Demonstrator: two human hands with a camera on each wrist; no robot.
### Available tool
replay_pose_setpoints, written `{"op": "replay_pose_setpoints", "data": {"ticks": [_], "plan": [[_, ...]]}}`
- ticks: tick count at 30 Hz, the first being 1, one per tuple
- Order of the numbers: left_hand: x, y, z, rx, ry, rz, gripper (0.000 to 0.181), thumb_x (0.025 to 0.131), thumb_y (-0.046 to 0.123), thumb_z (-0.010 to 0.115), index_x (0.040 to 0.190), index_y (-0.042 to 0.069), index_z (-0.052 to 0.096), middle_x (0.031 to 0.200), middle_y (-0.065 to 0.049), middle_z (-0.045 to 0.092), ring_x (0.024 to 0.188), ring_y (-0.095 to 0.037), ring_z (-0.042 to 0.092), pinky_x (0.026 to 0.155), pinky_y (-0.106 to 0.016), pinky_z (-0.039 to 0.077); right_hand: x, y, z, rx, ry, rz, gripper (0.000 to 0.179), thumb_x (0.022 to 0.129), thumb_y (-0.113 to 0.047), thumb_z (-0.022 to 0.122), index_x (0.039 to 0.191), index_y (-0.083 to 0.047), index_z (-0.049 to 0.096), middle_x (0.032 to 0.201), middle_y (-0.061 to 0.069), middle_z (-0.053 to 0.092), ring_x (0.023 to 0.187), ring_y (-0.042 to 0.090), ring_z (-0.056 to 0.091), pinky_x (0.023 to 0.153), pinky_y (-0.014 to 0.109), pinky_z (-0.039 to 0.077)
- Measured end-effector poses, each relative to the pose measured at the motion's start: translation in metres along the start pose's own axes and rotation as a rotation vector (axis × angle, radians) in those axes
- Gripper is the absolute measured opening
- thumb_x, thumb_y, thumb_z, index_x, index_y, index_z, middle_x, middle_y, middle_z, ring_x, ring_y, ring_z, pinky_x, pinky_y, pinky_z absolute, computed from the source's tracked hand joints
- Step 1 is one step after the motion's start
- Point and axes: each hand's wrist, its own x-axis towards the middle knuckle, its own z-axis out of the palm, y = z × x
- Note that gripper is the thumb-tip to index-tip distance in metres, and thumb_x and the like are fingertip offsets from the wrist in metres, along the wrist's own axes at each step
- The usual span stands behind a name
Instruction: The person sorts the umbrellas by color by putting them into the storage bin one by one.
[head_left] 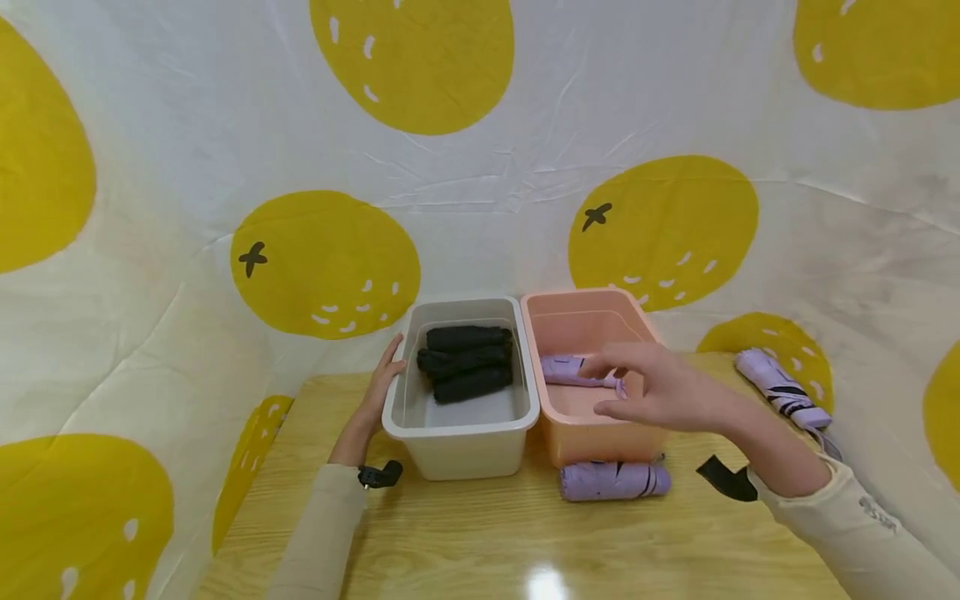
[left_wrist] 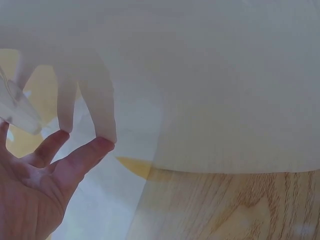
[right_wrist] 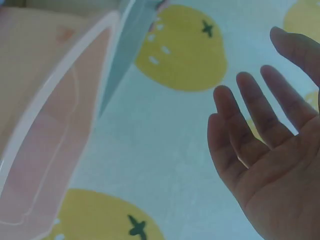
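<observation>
A white cloth (head_left: pixel 480 167) printed with big yellow fruits hangs behind and around a wooden table (head_left: pixel 465 533). Near the table's back edge stand two bins side by side: a pale grey bin (head_left: pixel 467 457) on the left and a peach bin (head_left: pixel 600 442) on the right, rims touching or nearly so.

The right hand (head_left: pixel 667 387) hovers over the right part of the peach bin, thumb apart from loosely bent fingers — it holds nothing. The left hand (head_left: pixel 381 387) lies along the outer left side of the grey bin, its fingertips against the glossy wall, fingers extended and not gripping.

Three lilac folded umbrellas are in view. One (head_left: pixel 567 370) lies inside the peach bin, partly hidden by the right hand; another (head_left: pixel 615 481) lies crosswise on the table just in front of that bin; the third (head_left: pixel 780 387) lies aslant by the table's right edge, well apart from the bins. Inside the grey bin lie three black rolled bundles (head_left: pixel 472 384), close together. A small black device (head_left: pixel 381 475) sits at the left wrist.
</observation>
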Motion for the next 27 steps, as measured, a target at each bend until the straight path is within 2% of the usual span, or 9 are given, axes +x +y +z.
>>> {"op": "replay_pose_setpoints", "data": {"ticks": [3, 7, 12, 15, 18, 22, 25, 27], "plan": [[0.002, -0.004, -0.002, -0.017, 0.01, -0.002, 0.058, 0.106, 0.013, 0.029, 0.157, 0.012, 0.004, 0.161, -0.012, 0.002, 0.141, -0.036, 0.017, 0.108, -0.055, 0.021, -0.01, -0.019, 0.012, -0.048, 0.042, -0.056, 0.041, 0.077, -0.014, 0.083, 0.113, -0.021, 0.064, 0.11, -0.013, 0.063, 0.098, 0.007, 0.057, 0.084, 0.023, 0.045], [0.007, -0.014, -0.005, -0.014, 0.023, -0.014, 0.059, 0.106, 0.015, 0.03, 0.158, 0.016, 0.003, 0.161, -0.011, 0.001, 0.141, -0.037, 0.018, 0.109, -0.056, 0.02, -0.023, -0.032, 0.032, -0.095, 0.044, -0.065, 0.038, 0.08, -0.022, 0.081, 0.114, -0.023, 0.064, 0.111, -0.015, 0.061, 0.102, 0.005, 0.057, 0.086, 0.022, 0.045], [0.009, -0.02, -0.006, 0.009, 0.034, 0.006, 0.058, 0.106, 0.02, 0.031, 0.158, 0.018, 0.005, 0.162, -0.007, 0.002, 0.141, -0.035, 0.018, 0.108, -0.055, 0.021, -0.039, -0.025, 0.06, -0.09, -0.013, 0.003, 0.029, 0.09, -0.031, 0.072, 0.118, -0.033, 0.066, 0.113, -0.02, 0.059, 0.104, 0.003, 0.056, 0.086, 0.025, 0.047], [0.008, -0.019, -0.007, 0.011, 0.052, 0.015, 0.057, 0.106, 0.02, 0.031, 0.158, 0.02, 0.007, 0.162, -0.006, 0.003, 0.141, -0.034, 0.018, 0.109, -0.054, 0.021, -0.045, -0.014, 0.074, -0.1, -0.052, 0.069, 0.03, 0.09, -0.032, 0.071, 0.12, -0.033, 0.065, 0.115, -0.018, 0.06, 0.106, 0.006, 0.056, 0.087, 0.031, 0.048], [0.006, -0.02, -0.008, 0.004, 0.055, -0.009, 0.058, 0.106, 0.02, 0.031, 0.158, 0.022, 0.006, 0.162, -0.004, 0.003, 0.142, -0.033, 0.016, 0.109, -0.055, 0.019, -0.053, -0.004, 0.094, -0.199, -0.085, 0.128, 0.034, 0.085, -0.032, 0.076, 0.116, -0.026, 0.065, 0.111, -0.014, 0.061, 0.102, 0.009, 0.059, 0.084, 0.036, 0.049], [0.006, -0.022, -0.007, -0.003, 0.052, -0.014, 0.058, 0.106, 0.02, 0.033, 0.158, 0.022, 0.008, 0.161, -0.005, 0.005, 0.141, -0.033, 0.017, 0.11, -0.056, 0.019, -0.067, 0.012, 0.125, -0.426, -0.118, 0.172, 0.041, 0.074, -0.025, 0.083, 0.11, -0.017, 0.067, 0.102, -0.003, 0.061, 0.092, 0.019, 0.059, 0.076, 0.041, 0.049], [0.008, -0.022, -0.006, -0.009, 0.046, -0.004, 0.058, 0.106, 0.02, 0.035, 0.158, 0.021, 0.009, 0.161, -0.006, 0.006, 0.141, -0.032, 0.019, 0.109, -0.055, 0.02, -0.08, 0.024, 0.147, -0.579, -0.116, 0.189, 0.047, 0.067, -0.019, 0.083, 0.111, -0.013, 0.065, 0.098, 0.004, 0.059, 0.088, 0.026, 0.056, 0.071, 0.045, 0.046], [0.008, -0.022, -0.004, -0.022, 0.027, -0.01, 0.058, 0.106, 0.02, 0.034, 0.158, 0.02, 0.008, 0.161, -0.006, 0.005, 0.141, -0.032, 0.018, 0.109, -0.055, 0.02, -0.089, 0.03, 0.158, -0.634, -0.101, 0.199, 0.052, 0.065, -0.016, 0.082, 0.114, -0.012, 0.064, 0.099, 0.006, 0.058, 0.088, 0.029, 0.056, 0.071, 0.047, 0.045]]}}
